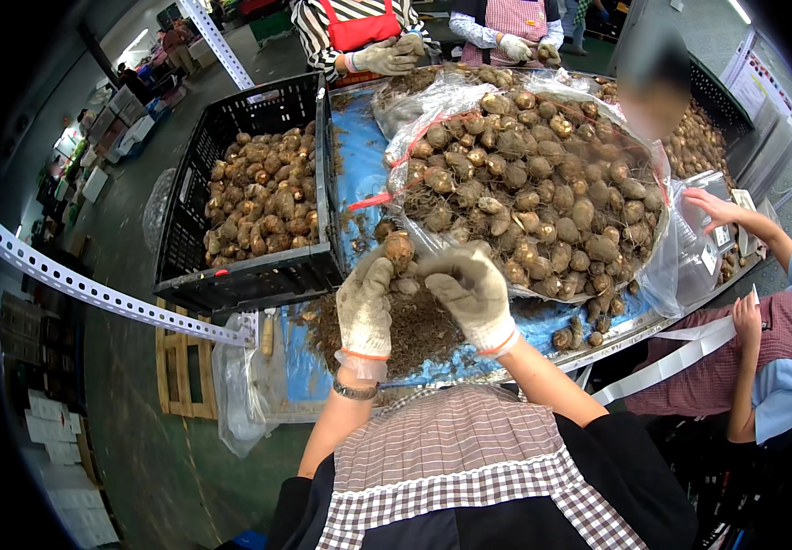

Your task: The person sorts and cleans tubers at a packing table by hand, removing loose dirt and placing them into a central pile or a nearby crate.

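My left hand [366, 302], in a soiled white work glove, grips a small brown taro corm [398, 247] above the table. Close to its right is my right hand [473, 292], gloved alike, with curled, motion-blurred fingers; whether it pinches anything cannot be made out. Below both hands, dark root fibres and soil [430, 337] cover part of the blue plastic sheet [361, 148]. Beyond my right hand, a large clear plastic bag [664, 265] lies open, full of hairy taro corms [547, 185]. A black plastic crate [265, 278] to the left contains cleaner-looking taro corms [265, 199].
A white perforated metal post [121, 289] crosses the left side by a wooden pallet [186, 371]. Two gloved co-workers [382, 55] [519, 48] stand across the table. At right, a person [780, 330] holds a white paper strip [698, 357] and reaches toward clear plastic boxes [701, 261].
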Available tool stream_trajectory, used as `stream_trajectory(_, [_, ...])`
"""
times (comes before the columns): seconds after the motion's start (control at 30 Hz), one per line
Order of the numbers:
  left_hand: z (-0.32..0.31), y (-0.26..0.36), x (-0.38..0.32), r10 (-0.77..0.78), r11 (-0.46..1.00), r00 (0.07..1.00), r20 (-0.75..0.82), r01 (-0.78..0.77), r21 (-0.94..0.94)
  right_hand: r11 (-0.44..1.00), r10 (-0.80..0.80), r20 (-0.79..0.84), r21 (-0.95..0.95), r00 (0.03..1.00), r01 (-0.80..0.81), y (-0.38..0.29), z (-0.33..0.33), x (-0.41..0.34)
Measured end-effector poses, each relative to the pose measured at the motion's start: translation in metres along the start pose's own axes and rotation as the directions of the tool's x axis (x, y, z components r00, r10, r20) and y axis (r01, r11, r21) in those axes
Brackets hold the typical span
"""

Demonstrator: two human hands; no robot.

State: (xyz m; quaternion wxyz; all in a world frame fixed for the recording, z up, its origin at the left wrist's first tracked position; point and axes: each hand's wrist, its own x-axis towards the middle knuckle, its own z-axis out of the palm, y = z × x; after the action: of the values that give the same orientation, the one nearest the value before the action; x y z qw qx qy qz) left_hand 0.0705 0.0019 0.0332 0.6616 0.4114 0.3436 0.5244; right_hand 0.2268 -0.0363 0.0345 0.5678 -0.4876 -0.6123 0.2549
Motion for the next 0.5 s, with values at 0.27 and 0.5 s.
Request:
stream_trajectory(0.27, [0.000,-0.011,0.000,0.227,0.953,0.973,-0.036,-0.214,0.213,0.920,0.221,0.151,0.297,0.964,-0.257,-0.005,-0.006,0.007])
stream_trajectory(0.5, [0.023,0.008,-0.007,0.362,0.896,0.925,0.117,-0.380,0.229,0.990,0.083,0.099,0.105,0.992,-0.094,-0.016,0.001,0.001])
